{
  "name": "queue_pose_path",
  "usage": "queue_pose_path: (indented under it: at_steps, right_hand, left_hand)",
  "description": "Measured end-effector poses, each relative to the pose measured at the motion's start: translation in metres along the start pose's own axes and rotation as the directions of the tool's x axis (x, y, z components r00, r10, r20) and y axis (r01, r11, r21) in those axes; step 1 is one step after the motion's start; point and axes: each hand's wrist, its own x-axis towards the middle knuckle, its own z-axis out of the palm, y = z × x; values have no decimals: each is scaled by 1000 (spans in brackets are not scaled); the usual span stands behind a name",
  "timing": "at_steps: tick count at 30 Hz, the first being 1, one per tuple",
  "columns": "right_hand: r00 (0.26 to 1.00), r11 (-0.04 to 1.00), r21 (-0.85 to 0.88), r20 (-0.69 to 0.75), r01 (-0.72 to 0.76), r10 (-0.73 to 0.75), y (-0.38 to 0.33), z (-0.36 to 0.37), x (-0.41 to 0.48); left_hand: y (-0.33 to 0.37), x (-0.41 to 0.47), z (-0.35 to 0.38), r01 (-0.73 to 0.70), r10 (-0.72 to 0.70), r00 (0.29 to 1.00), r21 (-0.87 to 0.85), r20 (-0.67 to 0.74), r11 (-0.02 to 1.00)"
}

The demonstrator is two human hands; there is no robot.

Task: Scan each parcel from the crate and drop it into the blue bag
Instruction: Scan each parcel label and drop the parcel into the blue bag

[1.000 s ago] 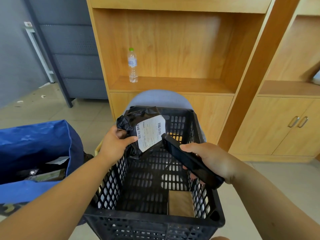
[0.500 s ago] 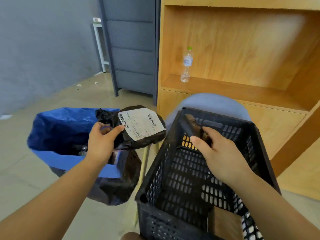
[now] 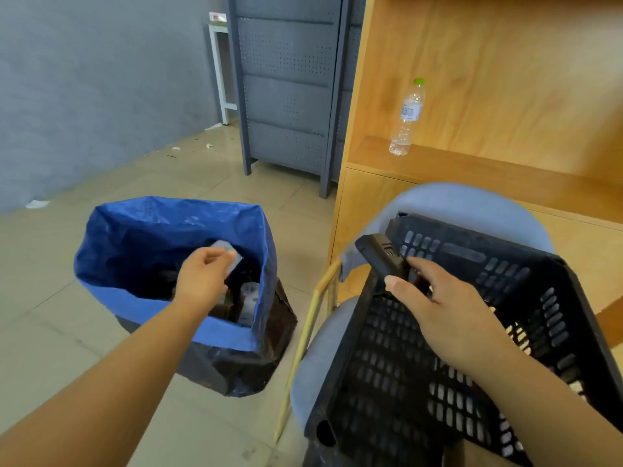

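Note:
The blue bag (image 3: pixel 161 214) stands open on the floor at the left, with earlier parcels (image 3: pixel 248 299) lying inside. My left hand (image 3: pixel 202 279) reaches down into its mouth, fingertips pinching the black parcel, of which only the pale label (image 3: pixel 225 249) shows. The black slatted crate (image 3: pixel 505 267) rests tilted on a chair at the right. My right hand (image 3: pixel 445 315) hovers over the crate's left wall and grips the black handheld scanner (image 3: pixel 379 256), which points up and away. The crate's contents are hidden by my arm.
The crate sits on a blue-grey padded chair (image 3: pixel 455 203) with pale wooden legs (image 3: pixel 305 345). Behind it is a wooden shelf unit (image 3: pixel 472 166) holding a water bottle (image 3: pixel 406 119). A grey perforated metal rack (image 3: pixel 286 96) stands by the grey wall.
My left hand has carried the parcel from in front of the crate leftward and down into the blue bag. The scanner has drawn back from the label. My view has swung left.

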Motion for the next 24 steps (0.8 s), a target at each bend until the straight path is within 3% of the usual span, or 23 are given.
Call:
queue_pose_path:
  at_steps: [8,10,12,15,19,21,24]
  right_hand:
    - [992,996,-1,-84,-93,93,36,-36,-41]
    - [987,990,57,-89,-127,131,50,-47,-57]
    - [980,963,220,-90,-156,179,65,-58,-72]
    - [942,790,570,-81,-224,325,88,-74,-94]
    - [844,575,734,-6,-361,537,116,-97,-117]
    - [832,588,723,-33,-363,554,126,-108,-126]
    - [904,786,559,-138,-265,403,145,-121,-134]
  left_hand:
    - [30,-82,53,-270,230,920,88,318,959]
    - [39,-104,69,-316,266,883,70,386,946]
    - [44,-125,88,-346,283,849,66,445,936]
    - [43,-153,120,-365,279,789,53,548,929]
    - [29,-178,166,-408,242,713,110,658,906]
    - [19,-191,191,-433,185,681,186,709,882]
    - [-2,-207,228,-478,-9,576,346,817,807]
